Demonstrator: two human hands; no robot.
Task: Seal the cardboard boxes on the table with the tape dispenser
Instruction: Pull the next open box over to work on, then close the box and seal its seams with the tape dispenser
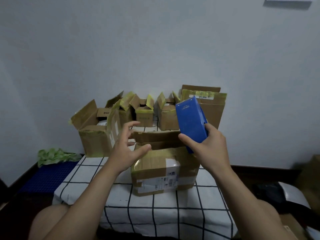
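Off the table's left edge a crumpled green cloth [55, 155] and a blue mat [50, 175] lie on the floor, so that side gives little clean room to set anything down. On the checked table [173, 213], a large open box [94, 135] sits at the far-left corner with its flaps up, probably queued for sealing. The left hand [126, 148] hovers just in front of it, fingers spread and holding nothing, most likely ready to press down the raised flaps of the near box [155, 172]. That box stands mid-table, set back from the front edge, where both arms reach it easily. Behind it, small open boxes [144, 115] line the far edge, leaving a narrow gap for the flaps to swing. The blue tape dispenser [190, 122] is tilted in the air above the near box's right side. The right hand [209, 146] grips its lower end, fingers wrapped around it, seemingly poised to lay tape. A tall box [213, 108] fills the far-right corner, and bare cloth runs along the right edge.
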